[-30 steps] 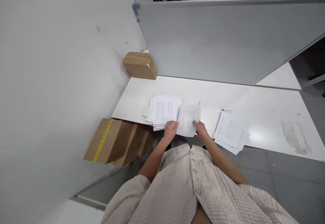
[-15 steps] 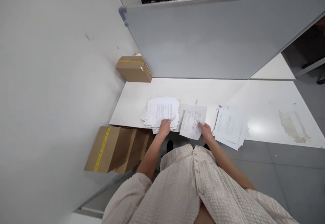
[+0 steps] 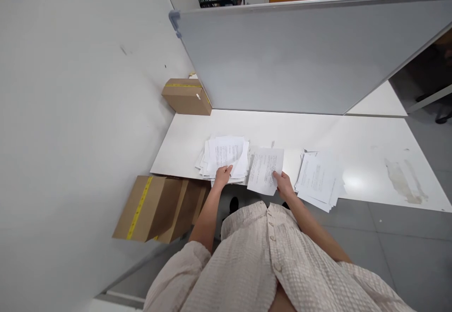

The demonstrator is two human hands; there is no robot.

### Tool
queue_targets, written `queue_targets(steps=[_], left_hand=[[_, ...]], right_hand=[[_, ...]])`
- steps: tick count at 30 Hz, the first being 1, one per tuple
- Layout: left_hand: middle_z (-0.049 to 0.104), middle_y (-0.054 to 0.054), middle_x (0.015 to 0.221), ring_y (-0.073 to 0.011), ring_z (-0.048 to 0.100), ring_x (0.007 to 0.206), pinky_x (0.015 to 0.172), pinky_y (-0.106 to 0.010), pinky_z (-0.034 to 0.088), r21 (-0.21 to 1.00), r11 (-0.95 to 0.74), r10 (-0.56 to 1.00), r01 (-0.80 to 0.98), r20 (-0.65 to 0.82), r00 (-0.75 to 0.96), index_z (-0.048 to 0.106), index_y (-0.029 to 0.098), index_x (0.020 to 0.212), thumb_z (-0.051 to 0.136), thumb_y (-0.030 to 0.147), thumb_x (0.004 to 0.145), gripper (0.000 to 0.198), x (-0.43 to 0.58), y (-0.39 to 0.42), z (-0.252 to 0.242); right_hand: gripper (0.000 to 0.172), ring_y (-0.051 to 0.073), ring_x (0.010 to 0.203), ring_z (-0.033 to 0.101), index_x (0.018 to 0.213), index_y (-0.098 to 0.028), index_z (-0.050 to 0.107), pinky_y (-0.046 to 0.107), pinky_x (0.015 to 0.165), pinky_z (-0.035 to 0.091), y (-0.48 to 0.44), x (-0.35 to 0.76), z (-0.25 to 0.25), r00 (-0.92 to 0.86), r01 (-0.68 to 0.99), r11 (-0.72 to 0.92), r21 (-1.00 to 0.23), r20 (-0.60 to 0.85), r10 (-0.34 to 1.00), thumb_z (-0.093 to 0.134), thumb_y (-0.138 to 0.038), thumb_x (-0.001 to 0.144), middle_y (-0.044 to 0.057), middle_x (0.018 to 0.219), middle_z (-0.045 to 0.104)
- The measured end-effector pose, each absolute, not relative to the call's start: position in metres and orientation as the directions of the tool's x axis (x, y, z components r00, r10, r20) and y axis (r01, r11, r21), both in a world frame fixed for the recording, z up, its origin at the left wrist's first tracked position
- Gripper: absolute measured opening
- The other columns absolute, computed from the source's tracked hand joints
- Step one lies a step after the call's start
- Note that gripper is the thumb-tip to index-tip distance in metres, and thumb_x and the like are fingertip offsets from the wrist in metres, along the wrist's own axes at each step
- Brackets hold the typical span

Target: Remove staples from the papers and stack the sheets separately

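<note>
My left hand (image 3: pixel 223 176) pinches the near right corner of the top sheet on the left paper stack (image 3: pixel 226 154). That corner is curled up off the sheets beneath it. In my right hand (image 3: pixel 283 184) is a printed sheet of paper (image 3: pixel 265 169), gripped at its right edge and hanging slightly over the table's front edge. To the right of that hand lies a second, loosely fanned paper stack (image 3: pixel 318 180), whose lower sheets jut past the table edge.
The white table (image 3: pixel 247 123) is backed by a whiteboard panel (image 3: pixel 275 62). A cardboard box (image 3: pixel 187 97) stands at the far left corner. More cardboard boxes (image 3: pixel 141 208) with yellow tape sit below the left front edge. A stain (image 3: pixel 406 180) marks the right side.
My left hand has drawn slightly left and toward me, lifting the top sheet's corner further. My right hand with its sheet has shifted a little left.
</note>
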State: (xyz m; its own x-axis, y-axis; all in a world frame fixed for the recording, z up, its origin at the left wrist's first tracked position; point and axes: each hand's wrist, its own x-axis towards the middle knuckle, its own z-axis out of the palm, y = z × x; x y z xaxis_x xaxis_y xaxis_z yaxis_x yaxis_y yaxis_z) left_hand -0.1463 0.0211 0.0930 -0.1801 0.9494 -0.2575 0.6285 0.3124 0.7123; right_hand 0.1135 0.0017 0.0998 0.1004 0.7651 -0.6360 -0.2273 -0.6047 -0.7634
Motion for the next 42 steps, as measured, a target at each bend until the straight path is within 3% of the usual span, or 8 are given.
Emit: queue_targets(steps=[9, 13, 16, 24, 30, 33, 36, 42], left_hand=[[0.024, 0.006, 0.043, -0.0075, 0.029, 0.047, 0.047, -0.020, 0.025, 0.755, 0.338, 0.937, 0.562, -0.211, -0.280, 0.032, 0.018, 0.042, 0.055, 0.038, 0.069, 0.041, -0.149, 0.016, 0.115], [0.039, 0.005, 0.049, -0.0083, 0.041, 0.052, 0.052, -0.019, 0.034, 0.803, 0.273, 0.950, 0.530, -0.139, -0.279, 0.045, 0.017, 0.049, 0.056, 0.038, 0.071, 0.032, -0.126, 0.003, 0.136], [0.062, -0.001, 0.076, -0.0125, 0.057, 0.074, 0.070, -0.022, 0.044, 0.888, 0.039, 0.997, 0.458, -0.002, -0.081, 0.060, 0.017, 0.072, 0.053, 0.035, 0.077, 0.020, -0.098, -0.013, 0.149], [0.064, -0.006, 0.097, -0.0150, 0.056, 0.098, 0.088, -0.030, 0.044, 0.742, -0.364, 0.898, 0.563, 0.120, 0.423, 0.060, 0.018, 0.089, 0.039, 0.024, 0.088, 0.022, -0.051, -0.038, 0.151], [0.063, -0.005, 0.102, -0.0167, 0.054, 0.104, 0.094, -0.032, 0.042, 0.783, -0.361, 0.873, 0.507, 0.094, 0.478, 0.060, 0.020, 0.098, 0.047, 0.032, 0.085, 0.022, -0.051, -0.030, 0.149], [0.060, -0.007, 0.108, -0.0181, 0.056, 0.097, 0.088, -0.033, 0.045, 0.802, -0.121, 0.989, 0.585, 0.051, 0.135, 0.056, 0.021, 0.108, 0.056, 0.034, 0.078, 0.032, -0.057, -0.014, 0.146], [0.048, -0.011, 0.124, -0.0150, 0.058, 0.084, 0.076, -0.030, 0.049, 0.800, 0.042, 0.995, 0.599, 0.024, -0.101, 0.039, 0.022, 0.127, 0.061, 0.028, 0.073, 0.058, -0.063, 0.008, 0.140], [0.057, -0.006, 0.117, -0.0146, 0.059, 0.094, 0.081, -0.027, 0.049, 0.831, -0.081, 0.988, 0.550, -0.006, 0.155, 0.058, 0.020, 0.106, 0.052, 0.014, 0.077, 0.031, -0.059, 0.033, 0.105]], right_hand=[[0.027, 0.021, 0.082, 0.065, 0.104, -0.016, 0.057, 0.030, 0.063, 0.054, 0.006, 0.103, 0.120, 0.067, -0.223, -0.613, -0.758, -0.639, 0.766, 0.049, -0.025, 0.079, 0.009, 0.095, 0.068], [0.026, 0.019, 0.078, 0.065, 0.104, -0.017, 0.056, 0.030, 0.063, 0.054, 0.009, 0.091, 0.120, -0.002, -0.248, -0.617, -0.747, -0.637, 0.771, 0.049, -0.023, 0.080, 0.008, 0.091, 0.069], [0.024, 0.019, 0.075, 0.065, 0.102, -0.017, 0.056, 0.029, 0.062, 0.053, 0.012, 0.082, 0.120, -0.075, -0.269, -0.625, -0.733, -0.630, 0.773, 0.049, -0.027, 0.081, 0.008, 0.089, 0.069], [0.044, 0.018, 0.078, 0.064, 0.098, -0.018, 0.058, 0.029, 0.068, 0.051, 0.009, 0.081, 0.132, -0.192, -0.259, -0.548, -0.795, -0.514, 0.836, 0.043, -0.055, 0.080, 0.007, 0.085, 0.068], [0.026, 0.019, 0.086, 0.058, 0.098, -0.018, 0.061, 0.031, 0.079, 0.044, 0.011, 0.108, 0.142, -0.189, 0.236, -0.219, -0.947, -0.266, 0.945, 0.049, -0.033, 0.080, 0.004, 0.090, 0.067], [0.028, 0.021, 0.087, 0.057, 0.106, -0.022, 0.059, 0.030, 0.077, 0.040, 0.015, 0.125, 0.156, -0.210, 0.549, -0.099, -0.830, -0.251, 0.945, 0.044, -0.025, 0.083, 0.005, 0.095, 0.066], [0.039, 0.022, 0.090, 0.057, 0.120, -0.025, 0.048, 0.028, 0.073, 0.038, 0.016, 0.135, 0.173, -0.283, 0.898, 0.133, -0.420, -0.317, 0.905, 0.036, -0.014, 0.085, 0.009, 0.104, 0.062], [0.037, 0.022, 0.090, 0.056, 0.111, -0.021, 0.051, 0.030, 0.071, 0.036, 0.018, 0.134, 0.172, -0.263, 0.963, 0.211, -0.168, -0.425, 0.866, 0.035, -0.005, 0.082, 0.012, 0.095, 0.062]])
